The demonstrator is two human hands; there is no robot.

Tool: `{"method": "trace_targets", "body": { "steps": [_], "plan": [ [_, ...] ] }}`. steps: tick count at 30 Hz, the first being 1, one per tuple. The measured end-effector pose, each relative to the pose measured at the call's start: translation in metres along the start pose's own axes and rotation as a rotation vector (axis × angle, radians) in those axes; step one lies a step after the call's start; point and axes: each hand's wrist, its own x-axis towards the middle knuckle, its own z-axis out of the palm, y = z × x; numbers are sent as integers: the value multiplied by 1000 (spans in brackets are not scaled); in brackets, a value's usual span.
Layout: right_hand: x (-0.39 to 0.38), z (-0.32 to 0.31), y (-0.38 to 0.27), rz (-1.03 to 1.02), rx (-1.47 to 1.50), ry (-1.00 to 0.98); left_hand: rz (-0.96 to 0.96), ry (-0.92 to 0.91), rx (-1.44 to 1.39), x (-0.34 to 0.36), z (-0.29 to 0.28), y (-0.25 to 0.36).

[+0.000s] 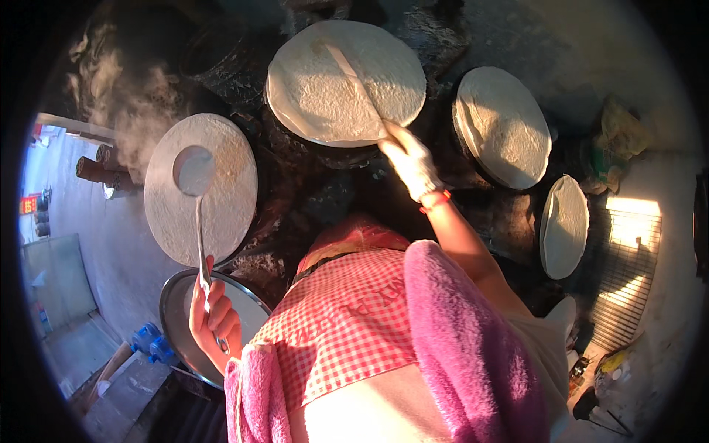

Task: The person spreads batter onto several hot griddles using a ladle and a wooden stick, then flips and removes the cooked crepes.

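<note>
My left hand is closed on a long-handled metal ladle, whose round bowl is over the pale crepe that covers the left round griddle, with steam beside it. My gloved right hand grips a long, thin flat stick, which lies across the crepe on the top middle griddle. Below the left griddle, near my left hand, is a wide metal basin with pale contents. My pink checked apron and purple towel are below.
Two more crepe-covered griddles stand to the right, beside a wire rack and some bags. A dark, grimy stove surface surrounds the griddles. At the left are blue plastic containers and dark cylinders.
</note>
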Motion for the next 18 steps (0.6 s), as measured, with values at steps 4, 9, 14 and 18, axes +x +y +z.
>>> {"method": "trace_targets", "body": {
  "steps": [4, 9, 14, 18],
  "plan": [
    [-70, -88, 117, -152, -295, 36, -131, -141, -5, 39, 1, -3],
    [-112, -123, 90, -176, -442, -143, -185, -211, 18, 92, 57, -40],
    [-71, -151, 75, -174, -277, 53, -141, -376, 288, 185, 98, -89],
    [-25, -147, 17, 217, -142, -24, -139, -280, 426, 271, 120, -123]
  ]
}}
